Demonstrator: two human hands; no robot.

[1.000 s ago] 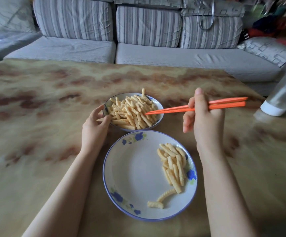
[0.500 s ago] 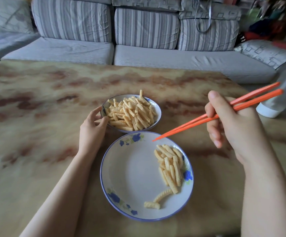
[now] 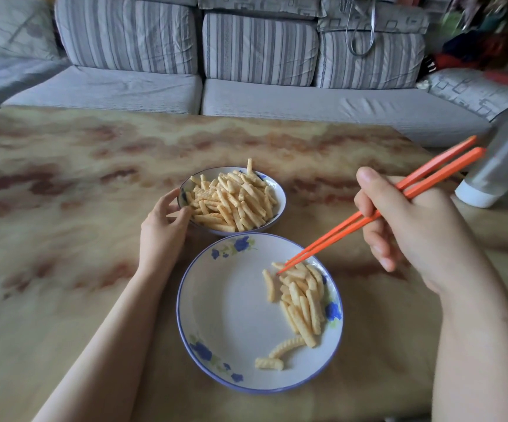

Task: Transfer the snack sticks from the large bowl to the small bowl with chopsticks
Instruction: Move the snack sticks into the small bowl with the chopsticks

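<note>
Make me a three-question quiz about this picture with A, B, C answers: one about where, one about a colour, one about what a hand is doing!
1. Where do the chopsticks point? A) up B) at the snack sticks in the large bowl C) towards the person
2. What colour are they? A) orange B) green C) black
3. What is the left hand doing? A) holding the small bowl's rim B) lying flat C) waving
Answers: 1 B, their tips reach that pile; 2 A, both are orange; 3 A, its fingers curl round the rim.
</note>
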